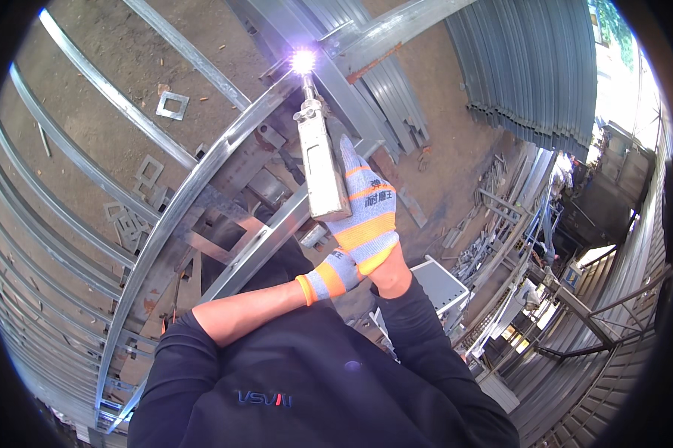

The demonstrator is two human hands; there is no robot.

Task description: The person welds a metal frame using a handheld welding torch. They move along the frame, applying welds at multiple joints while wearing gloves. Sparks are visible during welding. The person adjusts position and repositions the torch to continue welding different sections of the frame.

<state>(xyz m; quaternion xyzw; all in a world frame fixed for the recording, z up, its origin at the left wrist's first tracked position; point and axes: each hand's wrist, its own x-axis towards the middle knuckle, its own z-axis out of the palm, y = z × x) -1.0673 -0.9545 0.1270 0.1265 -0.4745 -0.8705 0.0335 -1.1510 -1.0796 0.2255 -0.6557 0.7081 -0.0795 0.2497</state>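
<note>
My right hand, in a grey glove with orange bands, grips the beige handle of a welding torch. The torch tip points up and away, and a bright violet arc burns where it meets a curved steel beam and a straight steel bar. My left hand, in the same kind of glove, is tucked under my right wrist. Its fingers are hidden. My left forearm is bare and both arms cross in front of my black shirt.
Several curved steel rails lie on the dirt ground at left, with square metal plates among them. A slanted steel bar runs under my hands. Corrugated sheets stand at upper right, a white box and scrap metal at right.
</note>
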